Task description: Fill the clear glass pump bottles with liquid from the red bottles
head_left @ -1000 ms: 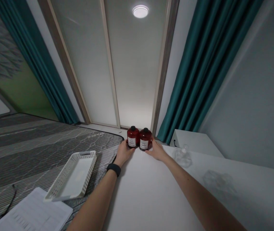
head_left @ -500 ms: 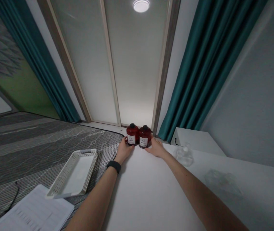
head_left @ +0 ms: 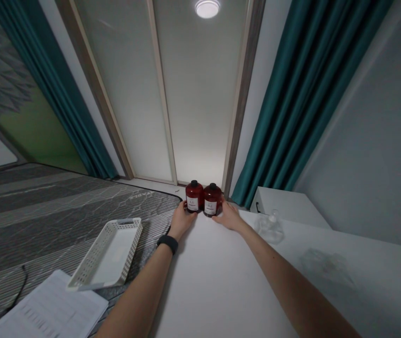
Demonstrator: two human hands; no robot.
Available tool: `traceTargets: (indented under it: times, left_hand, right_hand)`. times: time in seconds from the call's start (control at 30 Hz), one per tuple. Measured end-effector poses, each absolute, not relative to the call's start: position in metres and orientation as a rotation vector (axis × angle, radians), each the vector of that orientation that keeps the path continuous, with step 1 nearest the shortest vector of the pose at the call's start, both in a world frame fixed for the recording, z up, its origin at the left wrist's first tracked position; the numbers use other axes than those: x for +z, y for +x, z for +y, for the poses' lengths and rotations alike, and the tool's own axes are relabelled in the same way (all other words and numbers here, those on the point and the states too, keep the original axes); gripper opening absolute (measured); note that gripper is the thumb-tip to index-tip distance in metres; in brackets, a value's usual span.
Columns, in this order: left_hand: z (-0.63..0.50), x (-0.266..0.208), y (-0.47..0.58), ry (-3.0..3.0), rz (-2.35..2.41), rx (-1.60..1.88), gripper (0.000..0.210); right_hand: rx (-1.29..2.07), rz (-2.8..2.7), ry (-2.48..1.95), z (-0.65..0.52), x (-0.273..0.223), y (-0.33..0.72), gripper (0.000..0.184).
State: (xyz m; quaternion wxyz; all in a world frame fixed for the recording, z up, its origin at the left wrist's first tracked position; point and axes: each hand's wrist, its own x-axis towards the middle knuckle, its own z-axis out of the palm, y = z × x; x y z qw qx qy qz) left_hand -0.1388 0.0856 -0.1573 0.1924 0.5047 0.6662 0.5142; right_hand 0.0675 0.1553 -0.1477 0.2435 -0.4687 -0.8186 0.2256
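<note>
- Left hand [head_left: 182, 220]: half-curled round the left bottle [head_left: 194, 197], thumb in front.
- Right hand [head_left: 229, 216]: likewise half-curled round the right bottle [head_left: 212, 199].
- Both stand upright, side by side, at the bench [head_left: 218, 281]'s far edge.
- Even, light pressure low on each should guard against tipping.

2 bottles [head_left: 194, 192] stand abreast on the table [head_left: 221, 281].

Glossy bottles [head_left: 212, 199], smooth tabletop [head_left: 218, 272], cloth curtain [head_left: 306, 103]

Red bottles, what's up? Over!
Left hand against left bottle, right hand against right bottle. Bottles upright, side by side on table. Clear plastic off to the right.
</note>
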Motion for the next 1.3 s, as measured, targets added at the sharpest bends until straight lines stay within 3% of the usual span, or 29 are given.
traceTargets:
  times: [0.5, 0.97, 1.3]
  left_hand:
    - [0.084, -0.166, -0.146, 1.353, 1.743, 1.413, 0.07]
    - [0.118, -0.128, -0.196, 1.567, 1.293, 0.866, 0.06]
    - [0.14, -0.141, -0.207, 1.561, 1.095, 0.683, 0.067]
  right_hand:
    - [0.647, -2.263, -1.327, 0.153, -0.148, 0.07, 0.104]
    - [0.619, -2.243, -1.326, 0.148, -0.151, 0.068, 0.097]
    - [0.627, -2.26, -1.364, 0.148, -0.149, 0.068, 0.097]
